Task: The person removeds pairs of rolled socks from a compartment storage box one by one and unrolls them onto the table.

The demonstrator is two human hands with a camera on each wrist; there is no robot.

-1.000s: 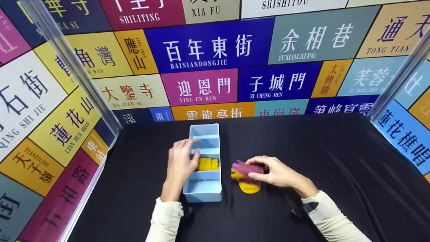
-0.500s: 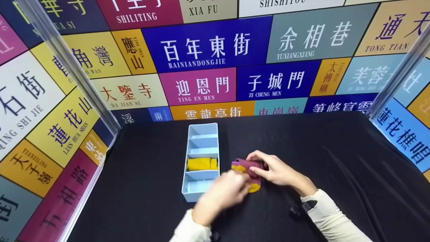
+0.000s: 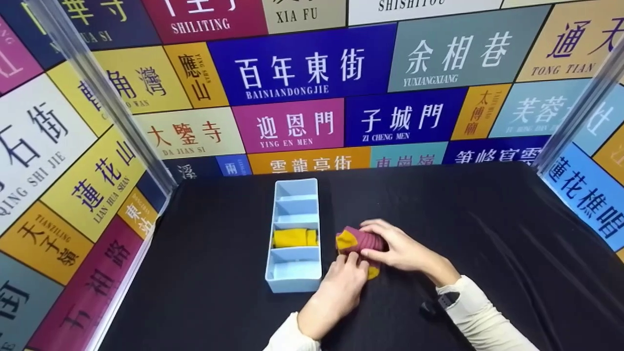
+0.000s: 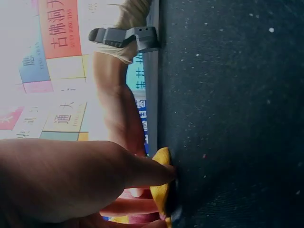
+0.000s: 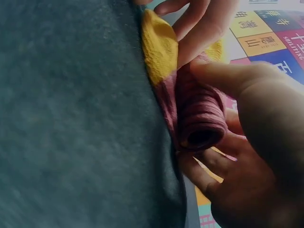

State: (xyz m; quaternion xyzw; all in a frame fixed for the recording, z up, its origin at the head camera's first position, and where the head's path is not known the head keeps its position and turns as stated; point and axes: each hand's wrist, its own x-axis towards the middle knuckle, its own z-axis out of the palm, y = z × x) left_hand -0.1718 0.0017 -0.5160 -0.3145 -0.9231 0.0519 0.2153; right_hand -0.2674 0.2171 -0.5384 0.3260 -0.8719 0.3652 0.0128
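A rolled maroon sock [image 3: 368,240] with yellow parts lies on the black cloth, right of the blue divided box [image 3: 293,286]. My right hand [image 3: 404,247] grips the roll from the right, thumb on the near side and fingers over the far side. At the roll's near left, my left hand [image 3: 340,285] pinches the sock's yellow part. The left wrist view has the left thumb against a yellow end [image 4: 160,190]. In the right wrist view, a yellow toe [image 5: 160,47] stretches out flat from beneath the coiled maroon roll [image 5: 202,111]. Fingers partly hide the sock.
One compartment of the box holds a rolled yellow cloth item [image 3: 294,238]; the others show bare bottoms. Black cloth [image 3: 195,273] covers the table. A wall of colourful sign panels [image 3: 312,68] stands behind, with clear upright posts [image 3: 580,102] at both sides.
My left hand has moved from over the box rightward to the sock. A yellow flap now lies over the roll's left end, where its purple inside showed. My right hand has hardly moved.
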